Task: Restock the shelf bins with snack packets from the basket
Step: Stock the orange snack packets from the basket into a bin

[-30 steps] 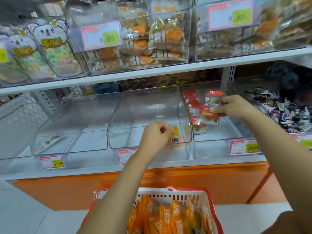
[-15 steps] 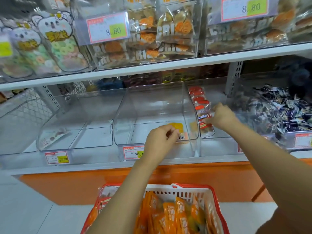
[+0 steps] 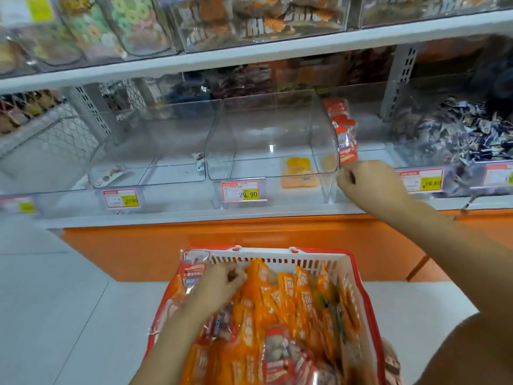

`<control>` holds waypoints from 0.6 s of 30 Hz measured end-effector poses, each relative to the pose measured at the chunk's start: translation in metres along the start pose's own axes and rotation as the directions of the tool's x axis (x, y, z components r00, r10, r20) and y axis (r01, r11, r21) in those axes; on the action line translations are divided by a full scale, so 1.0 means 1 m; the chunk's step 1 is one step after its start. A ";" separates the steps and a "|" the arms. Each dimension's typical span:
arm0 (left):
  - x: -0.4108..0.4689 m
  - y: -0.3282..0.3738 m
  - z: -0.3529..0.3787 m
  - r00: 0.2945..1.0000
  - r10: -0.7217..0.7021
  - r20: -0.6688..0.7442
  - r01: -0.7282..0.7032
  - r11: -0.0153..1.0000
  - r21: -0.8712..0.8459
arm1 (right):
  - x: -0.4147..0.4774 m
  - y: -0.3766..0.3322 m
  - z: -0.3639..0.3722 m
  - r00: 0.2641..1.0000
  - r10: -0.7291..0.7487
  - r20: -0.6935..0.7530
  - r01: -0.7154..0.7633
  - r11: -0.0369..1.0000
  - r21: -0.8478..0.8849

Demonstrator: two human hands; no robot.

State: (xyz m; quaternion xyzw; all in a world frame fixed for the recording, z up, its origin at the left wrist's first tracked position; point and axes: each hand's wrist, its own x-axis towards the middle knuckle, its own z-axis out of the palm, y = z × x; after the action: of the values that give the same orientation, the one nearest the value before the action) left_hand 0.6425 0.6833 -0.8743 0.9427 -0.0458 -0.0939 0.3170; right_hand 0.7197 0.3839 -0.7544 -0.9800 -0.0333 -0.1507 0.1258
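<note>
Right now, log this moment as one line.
left hand: in basket, on orange packets, grip unclear | right hand: curled, by red packets | middle bin: lone packet

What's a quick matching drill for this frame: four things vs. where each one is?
Things:
1. left hand
2. right hand
3. lone orange packet
4. red packets

Places:
A. inside the middle bin, tagged 29.90
B. standing in a row in the next bin to the right
C. down in the basket
D. at the next bin's front, just below the red row

Pairs: 1-C, 2-D, 3-A, 4-B.
</note>
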 end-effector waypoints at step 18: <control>-0.046 -0.010 0.057 0.915 0.008 0.403 0.041 0.993 -0.113 | -0.135 -0.058 0.119 0.308 -0.219 0.926 0.042 0.975 0.216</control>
State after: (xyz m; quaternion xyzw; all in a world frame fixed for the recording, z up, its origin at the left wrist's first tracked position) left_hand 0.5865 0.6639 -0.9179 0.8828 -0.0963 -0.2913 0.3558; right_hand 0.6196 0.4663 -0.8910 -0.8647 -0.1906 0.4418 0.1442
